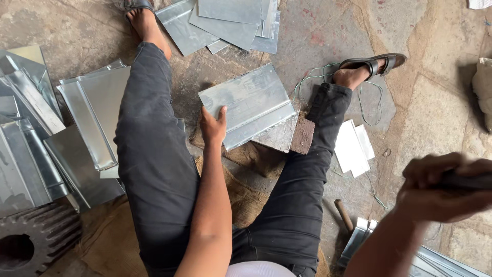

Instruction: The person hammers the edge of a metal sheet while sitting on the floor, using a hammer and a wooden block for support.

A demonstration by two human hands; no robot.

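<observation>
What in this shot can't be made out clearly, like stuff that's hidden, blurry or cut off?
- Head view: the dark tool in the right hand is motion-blurred; its head runs off the right edge, so its kind is unclear.
- The block under the metal sheet held by the left hand is mostly covered by it.
- The gear wheel is cut off by the left and bottom edges.
- The wooden handle partly hides behind the right arm.
</observation>
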